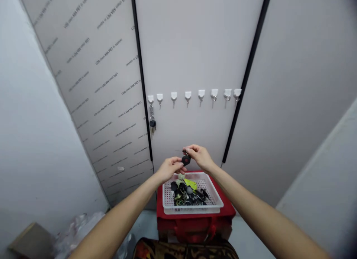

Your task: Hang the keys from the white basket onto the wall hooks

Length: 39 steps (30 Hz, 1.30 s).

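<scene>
Between my two hands is a black key fob with a small reddish mark on its face. My left hand pinches its lower left edge. Fingers of my right hand are closed at the ring on its top. Both hands are raised above the far edge of a white perforated plastic basket. A pile of keys and fobs lies in the basket, with a yellow-green tag among them. A bunch of keys hangs from the leftmost of several white wall hooks.
The basket stands on a red bag on the floor. Black vertical strips edge the pale panel with the hooks. At lower left lie clear plastic wrapping and a brown box. Patterned cloth shows at the bottom.
</scene>
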{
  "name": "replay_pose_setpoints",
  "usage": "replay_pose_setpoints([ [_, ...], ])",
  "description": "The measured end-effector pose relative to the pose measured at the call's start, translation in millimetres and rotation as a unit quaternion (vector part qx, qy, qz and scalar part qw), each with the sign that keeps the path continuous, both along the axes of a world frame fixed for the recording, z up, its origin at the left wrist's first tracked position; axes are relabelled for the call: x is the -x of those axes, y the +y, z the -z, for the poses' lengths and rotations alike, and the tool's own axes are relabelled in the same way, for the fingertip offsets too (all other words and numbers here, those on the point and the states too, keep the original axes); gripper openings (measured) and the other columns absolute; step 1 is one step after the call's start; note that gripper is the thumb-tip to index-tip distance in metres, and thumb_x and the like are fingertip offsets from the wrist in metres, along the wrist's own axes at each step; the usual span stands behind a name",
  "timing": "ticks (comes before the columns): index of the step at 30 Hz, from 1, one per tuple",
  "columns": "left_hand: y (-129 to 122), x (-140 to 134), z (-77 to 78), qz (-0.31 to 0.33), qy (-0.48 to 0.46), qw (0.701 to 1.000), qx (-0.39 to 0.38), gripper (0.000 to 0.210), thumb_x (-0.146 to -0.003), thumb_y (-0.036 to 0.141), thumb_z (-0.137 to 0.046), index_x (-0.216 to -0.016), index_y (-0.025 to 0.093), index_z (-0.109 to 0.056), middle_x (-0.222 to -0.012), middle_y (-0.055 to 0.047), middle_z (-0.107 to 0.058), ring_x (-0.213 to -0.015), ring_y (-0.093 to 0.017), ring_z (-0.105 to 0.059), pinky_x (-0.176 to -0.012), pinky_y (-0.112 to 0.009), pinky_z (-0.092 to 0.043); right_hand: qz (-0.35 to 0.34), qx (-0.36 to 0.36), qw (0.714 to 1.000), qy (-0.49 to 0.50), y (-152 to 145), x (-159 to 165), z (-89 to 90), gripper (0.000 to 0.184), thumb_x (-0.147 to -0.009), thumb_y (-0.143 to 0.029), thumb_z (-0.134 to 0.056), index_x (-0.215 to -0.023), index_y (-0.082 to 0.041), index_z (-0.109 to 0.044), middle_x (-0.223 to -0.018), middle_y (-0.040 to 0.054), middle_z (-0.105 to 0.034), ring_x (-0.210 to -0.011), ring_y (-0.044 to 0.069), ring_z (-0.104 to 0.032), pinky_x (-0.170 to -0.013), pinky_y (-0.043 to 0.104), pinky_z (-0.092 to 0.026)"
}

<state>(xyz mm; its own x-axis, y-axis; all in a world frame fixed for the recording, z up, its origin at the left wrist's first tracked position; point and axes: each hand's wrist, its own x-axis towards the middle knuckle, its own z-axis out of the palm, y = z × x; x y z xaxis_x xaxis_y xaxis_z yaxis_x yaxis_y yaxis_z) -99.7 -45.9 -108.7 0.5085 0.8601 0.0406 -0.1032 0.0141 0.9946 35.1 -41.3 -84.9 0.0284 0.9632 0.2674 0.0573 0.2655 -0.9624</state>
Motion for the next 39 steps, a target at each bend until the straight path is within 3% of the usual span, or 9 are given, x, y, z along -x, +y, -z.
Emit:
replay_pose_setpoints([
  [3,6,12,-8.9,-0.025,-0.025,0.999,0.017,0.017,-0.061,0.025,-0.048,-0.072,0.012,-0.049,-0.052,0.0,-0.056,-0.045,-0.006,-0.05,-0.049,-0.018,-0.035,0.015,-0.014,0.998,-0.063,4,5,-1.8,0.017,-0.055,-0.029,-0.05,-0.057,-0.013,-0.051,-0.056,-0.0005,-0.053,-0.054,0.008,-0.046,-0.057,0.023,-0.036],
  [6,15,27,-20.3,-0.064,-0.033,0.997,0.011,0.013,-0.062,0.023,-0.046,-0.069,0.012,-0.049,-0.051,0.001,-0.055,-0.044,-0.005,-0.049,-0.048,-0.017,-0.034,0.0,-0.001,0.999,-0.044,8,10,-4.2,0.016,-0.055,-0.03,-0.049,-0.058,-0.014,-0.049,-0.057,-0.0001,-0.054,-0.057,0.009,-0.048,-0.058,0.024,-0.036],
  [11,28,43,-39.9,-0.078,-0.029,0.996,-0.024,0.01,-0.063,0.019,-0.044,-0.068,0.012,-0.049,-0.05,0.001,-0.054,-0.044,-0.005,-0.049,-0.048,-0.017,-0.035,-0.066,0.003,0.997,-0.041,9,25,-12.0,0.024,-0.057,-0.027,-0.048,-0.078,-0.015,-0.051,-0.065,0.0001,-0.057,-0.061,0.009,-0.049,-0.06,0.024,-0.036],
  [17,38,49,-59.5,-0.112,-0.037,0.991,-0.057,0.008,-0.064,0.017,-0.043,-0.065,0.012,-0.049,-0.051,0.001,-0.054,-0.043,-0.004,-0.048,-0.047,-0.016,-0.034,-0.047,-0.046,0.995,-0.08,23,49,-24.9,0.024,-0.055,-0.031,-0.051,-0.071,-0.014,-0.055,-0.061,-0.0009,-0.055,-0.055,0.007,-0.045,-0.055,0.022,-0.035],
  [22,48,56,-77.1,-0.176,-0.071,0.978,-0.084,0.008,-0.065,0.015,-0.042,-0.069,0.012,-0.049,-0.053,0.0,-0.055,-0.044,-0.004,-0.048,-0.047,-0.016,-0.034,-0.001,-0.093,0.991,-0.101,49,60,-44.0,0.025,-0.057,-0.036,-0.047,-0.062,-0.013,-0.054,-0.052,-0.001,-0.052,-0.048,0.007,-0.042,-0.05,0.021,-0.034],
  [25,55,58,-87.8,-0.22,-0.101,0.966,-0.091,0.008,-0.066,0.014,-0.041,-0.069,0.013,-0.048,-0.053,0.0,-0.054,-0.044,-0.003,-0.047,-0.046,-0.016,-0.034,0.018,-0.142,0.982,-0.119,62,68,-59.9,0.029,-0.054,-0.036,-0.051,-0.072,-0.013,-0.054,-0.053,-0.0012,-0.052,-0.048,0.007,-0.043,-0.05,0.021,-0.034],
  [28,60,60,-95.7,-0.219,-0.126,0.962,-0.101,0.007,-0.065,0.013,-0.041,-0.068,0.013,-0.048,-0.052,0.001,-0.053,-0.044,-0.004,-0.047,-0.047,-0.016,-0.035,-0.004,-0.159,0.979,-0.128,68,78,-73.7,0.031,-0.053,-0.034,-0.053,-0.075,-0.013,-0.053,-0.061,0.0009,-0.056,-0.054,0.008,-0.046,-0.054,0.022,-0.035],
  [33,65,69,-100.9,-0.19,-0.127,0.965,-0.129,0.01,-0.065,0.015,-0.042,-0.072,0.013,-0.05,-0.061,0.0,-0.055,-0.049,-0.004,-0.048,-0.051,-0.018,-0.036,-0.063,-0.086,0.99,-0.092,69,84,-84.5,0.032,-0.057,-0.04,-0.048,-0.076,-0.015,-0.053,-0.072,0.0028,-0.056,-0.065,0.01,-0.047,-0.057,0.022,-0.035],
  [39,69,79,-98.4,-0.202,-0.095,0.958,-0.183,0.016,-0.064,0.014,-0.043,-0.077,0.015,-0.051,-0.069,0.0,-0.055,-0.054,-0.004,-0.048,-0.052,-0.017,-0.036,-0.134,0.005,0.991,-0.026,73,78,-87.0,0.022,-0.056,-0.036,-0.048,-0.067,-0.016,-0.049,-0.081,0.0026,-0.055,-0.072,0.01,-0.048,-0.06,0.023,-0.033],
])
